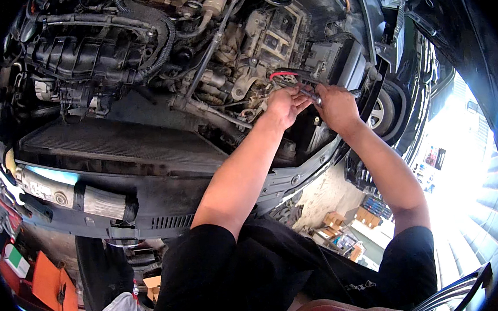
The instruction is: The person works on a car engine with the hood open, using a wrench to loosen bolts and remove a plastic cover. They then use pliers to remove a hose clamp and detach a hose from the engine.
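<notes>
"The right hand (339, 108) was wrapped around a metal tool (316, 98), right of centre in the upper half of the frame. What about the left?"

"The left hand (284, 106) was just beside it, fingers curled toward the same tool. Whether they were clamped on it or only touching, I couldn't tell."

"How far along did the work look?"

"Midway, I'd judge. The engine (86, 57) lay exposed across the upper left, and the tool was in at the spot by the red cable (282, 73). Nothing there showed as finished: both hands were busy, and the fingers hid whatever the tool met. How much was left, I couldn't say."

"Any containers?"

"A black box (350, 64) sat in the bay just beyond the right hand, its inside not showing. In the lower right of the frame, brown boxes (333, 220) stood among small goods, too small to read for contents."

"And lower left?"

"An orange case (51, 282) stood near the edge, with nothing I could make out inside. Farther right, a carton (153, 284) had its flaps up, but its contents were hidden."
</notes>
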